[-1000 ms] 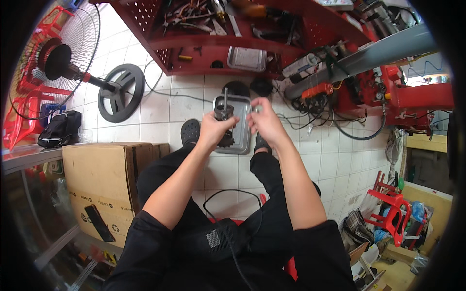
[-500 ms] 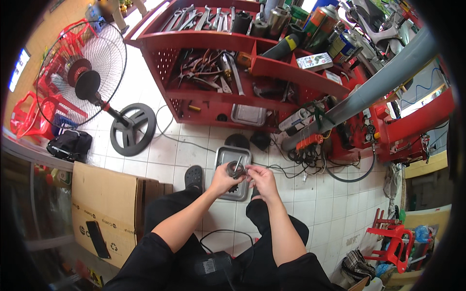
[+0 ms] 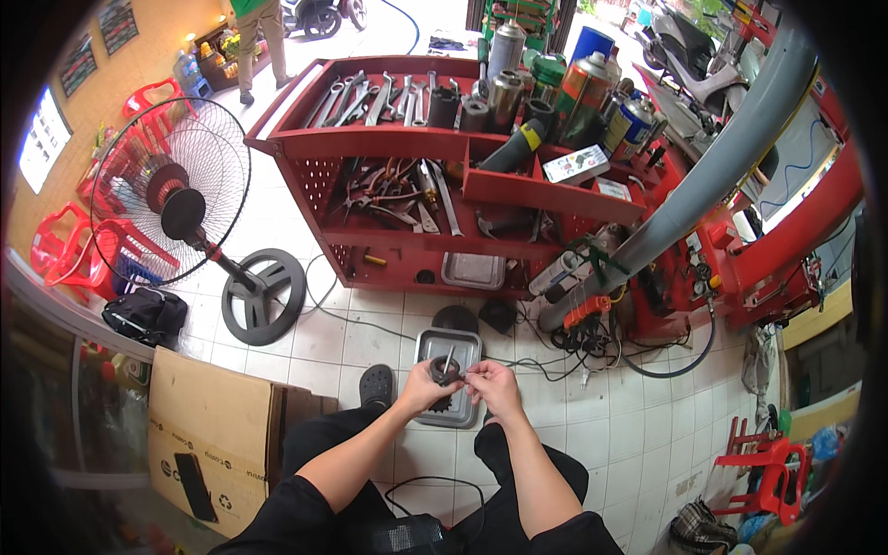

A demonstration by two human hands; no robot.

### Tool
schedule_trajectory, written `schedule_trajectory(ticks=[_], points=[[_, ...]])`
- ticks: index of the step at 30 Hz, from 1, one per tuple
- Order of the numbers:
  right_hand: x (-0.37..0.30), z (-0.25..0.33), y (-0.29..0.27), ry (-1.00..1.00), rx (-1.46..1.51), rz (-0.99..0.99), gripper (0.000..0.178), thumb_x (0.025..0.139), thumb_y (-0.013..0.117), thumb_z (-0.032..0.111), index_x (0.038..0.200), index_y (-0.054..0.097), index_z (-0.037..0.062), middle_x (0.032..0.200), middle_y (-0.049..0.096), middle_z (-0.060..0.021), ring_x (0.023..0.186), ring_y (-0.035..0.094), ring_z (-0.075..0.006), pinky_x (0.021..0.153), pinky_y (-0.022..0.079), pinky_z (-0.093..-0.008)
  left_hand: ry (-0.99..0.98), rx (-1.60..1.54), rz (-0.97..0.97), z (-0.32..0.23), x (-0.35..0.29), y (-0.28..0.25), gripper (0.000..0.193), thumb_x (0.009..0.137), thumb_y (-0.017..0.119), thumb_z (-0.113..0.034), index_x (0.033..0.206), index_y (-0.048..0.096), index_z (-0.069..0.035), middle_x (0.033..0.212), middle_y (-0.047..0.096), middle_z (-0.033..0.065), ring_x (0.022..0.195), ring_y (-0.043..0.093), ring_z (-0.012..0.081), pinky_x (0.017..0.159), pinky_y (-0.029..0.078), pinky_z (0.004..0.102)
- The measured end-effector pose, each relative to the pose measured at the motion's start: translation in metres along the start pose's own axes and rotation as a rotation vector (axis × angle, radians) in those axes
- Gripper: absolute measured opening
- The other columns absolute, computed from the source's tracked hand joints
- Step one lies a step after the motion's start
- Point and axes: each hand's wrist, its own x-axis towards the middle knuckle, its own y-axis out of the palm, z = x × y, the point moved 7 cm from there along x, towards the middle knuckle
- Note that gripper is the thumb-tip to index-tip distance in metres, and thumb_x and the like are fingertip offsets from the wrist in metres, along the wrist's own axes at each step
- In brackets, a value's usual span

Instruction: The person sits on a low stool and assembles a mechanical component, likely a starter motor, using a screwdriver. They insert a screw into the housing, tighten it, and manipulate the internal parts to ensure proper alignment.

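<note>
My left hand is closed round a dark, ring-shaped metal part with a light rod standing in its middle. From the right, my right hand meets the part's edge with its fingertips pinched; whatever is between them is too small to make out. Both hands are over a grey metal tray on the floor between my feet. A dark toothed piece shows under the left hand, partly hidden by it.
Ahead stands a red tool cart with wrenches, pliers and cans. A floor fan and a cardboard box are at left. A grey post leans at right, cables near its foot. Someone in khaki trousers stands far left.
The view has tipped up, so the cart, tray and hands appear lower and a person's legs show at the back. Both hands keep nearly the same hold round the metal part.
</note>
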Motion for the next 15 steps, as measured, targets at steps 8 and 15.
schedule_trajectory(ticks=[8,15], points=[[0.001,-0.006,-0.008,0.007,-0.034,-0.022,0.012,0.082,0.064,0.008,0.09,0.059,0.0008,0.07,0.06,-0.0014,0.057,0.056,-0.0064,0.042,0.041,-0.0191,0.03,-0.286,0.018,-0.004,0.002,0.006,0.028,0.069,0.078,-0.004,0.09,0.059,0.0,0.086,0.065,0.0038,0.078,0.058,0.0082,0.071,0.049,0.0249],[0.004,-0.009,-0.005,-0.047,-0.006,0.013,0.009,0.082,0.062,0.004,0.089,0.056,0.0011,0.072,0.06,-0.0028,0.058,0.056,-0.0076,0.047,0.044,-0.0202,0.045,-0.203,0.019,0.0,0.001,0.003,0.025,0.07,0.076,-0.002,0.085,0.056,-0.002,0.083,0.065,0.0043,0.078,0.061,0.0093,0.071,0.05,0.0248]])
